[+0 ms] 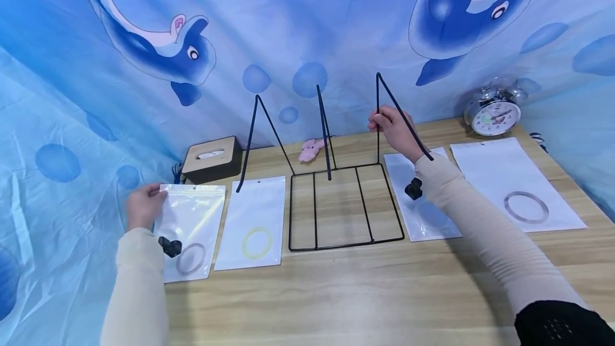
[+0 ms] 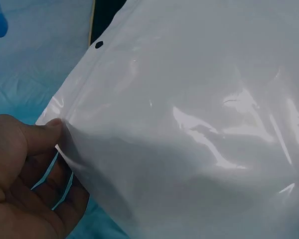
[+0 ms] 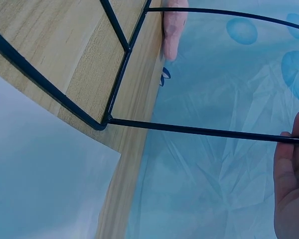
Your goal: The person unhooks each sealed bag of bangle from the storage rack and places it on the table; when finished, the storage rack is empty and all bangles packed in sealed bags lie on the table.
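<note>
At the table's left end, my left hand [image 1: 144,208] pinches the upper left corner of a white zip bag [image 1: 189,215] printed with a grey ring. The left wrist view shows the thumb on top of the glossy bag [image 2: 154,119] and its corner bent. A black wire rack [image 1: 314,210] stands in the middle of the table, with three pointed uprights at its back. My right hand [image 1: 397,131] holds the rack's right upright. In the right wrist view, that rod [image 3: 189,130] crosses the fingers [image 3: 285,169]; the thumb is hidden.
Left of the rack lies a white bag [image 1: 247,210] with a yellow ring. To the right are another white bag [image 1: 401,202], partly under my forearm, and a larger one [image 1: 509,175]. A tissue box [image 1: 217,171], a pink plush toy [image 1: 309,151] and an alarm clock [image 1: 495,118] line the back.
</note>
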{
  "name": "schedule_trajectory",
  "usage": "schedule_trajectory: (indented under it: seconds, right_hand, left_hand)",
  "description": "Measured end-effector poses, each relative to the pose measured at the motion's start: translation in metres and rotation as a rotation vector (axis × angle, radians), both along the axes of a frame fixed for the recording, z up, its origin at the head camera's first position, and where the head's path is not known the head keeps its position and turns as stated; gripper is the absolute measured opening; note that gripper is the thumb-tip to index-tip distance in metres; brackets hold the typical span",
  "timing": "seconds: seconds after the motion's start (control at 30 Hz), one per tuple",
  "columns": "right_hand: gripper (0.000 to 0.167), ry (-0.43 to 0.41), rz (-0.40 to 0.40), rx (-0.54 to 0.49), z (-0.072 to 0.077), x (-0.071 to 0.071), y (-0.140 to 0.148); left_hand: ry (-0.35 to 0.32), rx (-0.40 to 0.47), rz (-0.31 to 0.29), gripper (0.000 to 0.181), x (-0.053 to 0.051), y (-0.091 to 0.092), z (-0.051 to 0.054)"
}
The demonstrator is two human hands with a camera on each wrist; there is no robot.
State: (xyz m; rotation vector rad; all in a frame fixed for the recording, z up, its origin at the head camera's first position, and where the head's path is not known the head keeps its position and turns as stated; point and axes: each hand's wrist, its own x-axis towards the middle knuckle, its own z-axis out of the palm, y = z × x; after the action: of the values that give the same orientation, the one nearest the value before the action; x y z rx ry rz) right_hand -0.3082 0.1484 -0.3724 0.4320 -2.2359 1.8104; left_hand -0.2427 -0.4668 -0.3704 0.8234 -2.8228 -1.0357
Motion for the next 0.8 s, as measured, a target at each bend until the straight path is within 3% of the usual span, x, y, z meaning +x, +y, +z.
schedule_trajectory:
  seconds: [0.43, 0.8]
  right_hand:
    - [0.030, 0.024, 0.035, 0.017, -0.003, -0.004, -0.001]
    - [0.028, -0.041, 0.054, -0.005, -0.003, 0.000, 0.000]
  left_hand:
    - [0.002, -0.047, -0.003, 0.047, -0.018, 0.004, -0.014]
    - [-0.001, -0.050, 0.021, 0.047, -0.023, 0.004, -0.027]
